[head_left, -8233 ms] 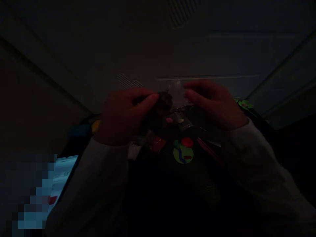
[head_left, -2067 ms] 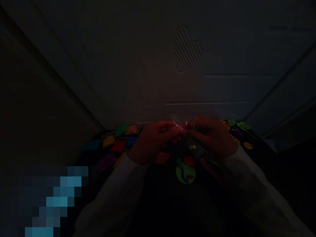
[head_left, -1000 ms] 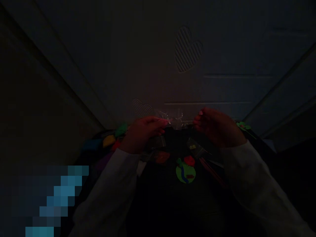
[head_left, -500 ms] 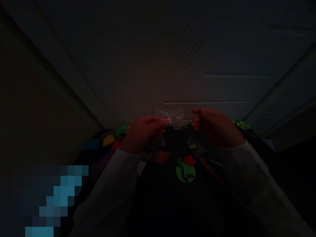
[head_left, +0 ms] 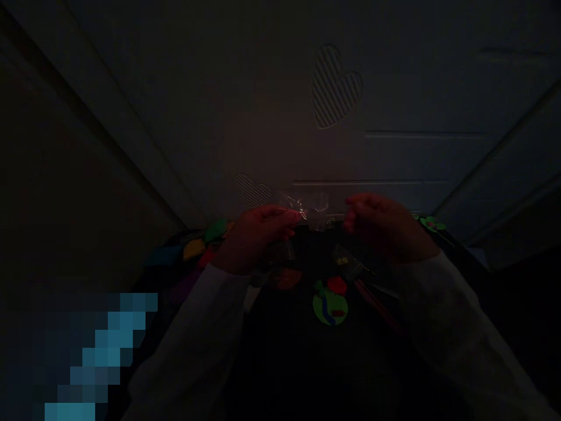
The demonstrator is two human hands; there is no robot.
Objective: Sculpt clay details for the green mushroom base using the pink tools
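Right hand (head_left: 383, 228) has drifted near the plastic bag (head_left: 313, 207) pinched by left hand (head_left: 256, 237).

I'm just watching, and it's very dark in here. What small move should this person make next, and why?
Probably the right hand should close on the free side of the clear plastic bag. The left hand seems to pinch the bag's edge alone, while the right hand hangs just beside it, not touching. A second grip would likely steady the thin bag, though the dim light limits what shows.
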